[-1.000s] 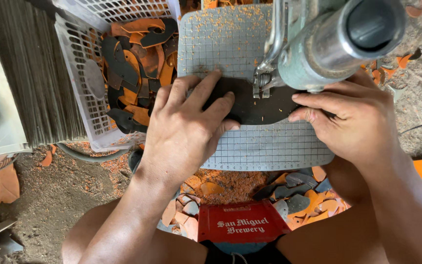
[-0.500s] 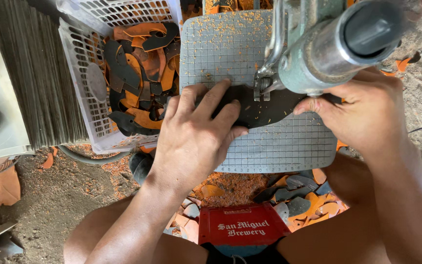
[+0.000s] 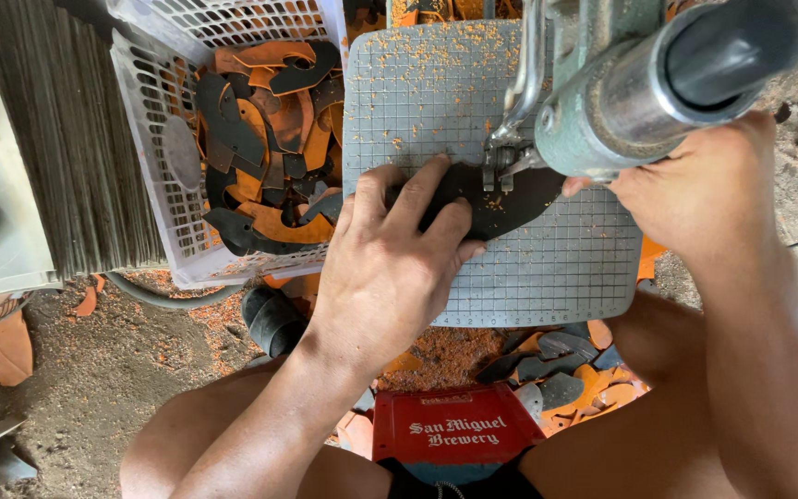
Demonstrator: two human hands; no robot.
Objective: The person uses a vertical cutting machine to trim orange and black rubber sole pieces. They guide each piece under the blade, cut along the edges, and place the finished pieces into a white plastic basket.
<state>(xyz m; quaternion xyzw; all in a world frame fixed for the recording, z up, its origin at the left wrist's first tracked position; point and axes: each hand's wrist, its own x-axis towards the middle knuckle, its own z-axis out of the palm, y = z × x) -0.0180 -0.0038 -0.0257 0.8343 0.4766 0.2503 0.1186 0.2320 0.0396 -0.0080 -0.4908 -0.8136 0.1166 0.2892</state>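
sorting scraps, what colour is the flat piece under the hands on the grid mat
Black, a flat curved piece on the grey grid mat; head view.

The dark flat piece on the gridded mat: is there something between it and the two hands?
Nothing visible. The left hand presses flat on the dark flat piece on the gridded mat. The right hand touches its right end, though the machine's grey cylinder hides part of that contact.

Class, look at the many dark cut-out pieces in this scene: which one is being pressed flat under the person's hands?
The dark piece on the gridded grey table, under the machine's metal foot. The left hand presses it flat; the others lie loose in the white basket.
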